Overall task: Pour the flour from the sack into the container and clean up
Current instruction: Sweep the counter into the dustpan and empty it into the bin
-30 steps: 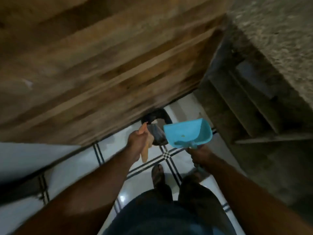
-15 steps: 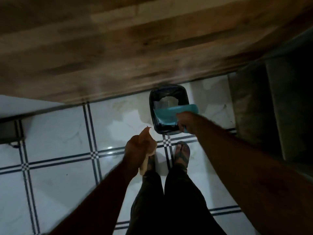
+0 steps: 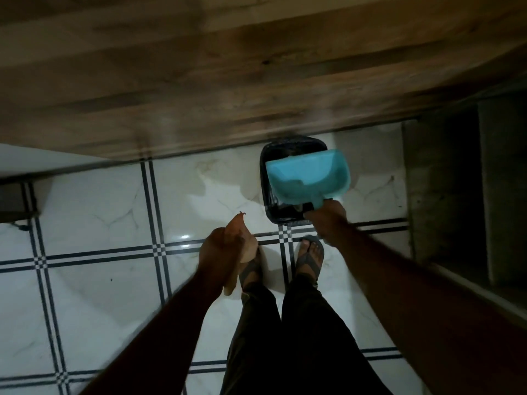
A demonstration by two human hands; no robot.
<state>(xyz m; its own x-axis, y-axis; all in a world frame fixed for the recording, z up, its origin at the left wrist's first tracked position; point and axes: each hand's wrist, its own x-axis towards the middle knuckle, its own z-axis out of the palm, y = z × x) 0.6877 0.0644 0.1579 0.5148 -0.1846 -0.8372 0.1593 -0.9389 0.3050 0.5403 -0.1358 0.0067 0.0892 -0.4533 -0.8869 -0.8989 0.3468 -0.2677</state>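
Note:
My right hand [image 3: 325, 220] grips the handle of a light blue dustpan [image 3: 306, 176] and holds it over a small black waste bin [image 3: 269, 206] on the floor. The pan's inside faces up toward me, above the bin's mouth. My left hand [image 3: 222, 249] grips an orange handle of a brush [image 3: 236, 226]; its tip sticks up above my fist and the lower end hangs below it. The brush head is not visible. No sack or flour container is in view.
The bin stands against a wooden cabinet front [image 3: 256, 81]. White floor tiles with dark line borders [image 3: 99, 275] spread left and below. A dark grey stone structure [image 3: 445, 195] rises at the right. My sandalled feet [image 3: 309, 258] stand just before the bin.
The dustpan had been tipped down into the bin; it has now swung back up so its inside faces me. My left hand with the brush stayed at about the same place.

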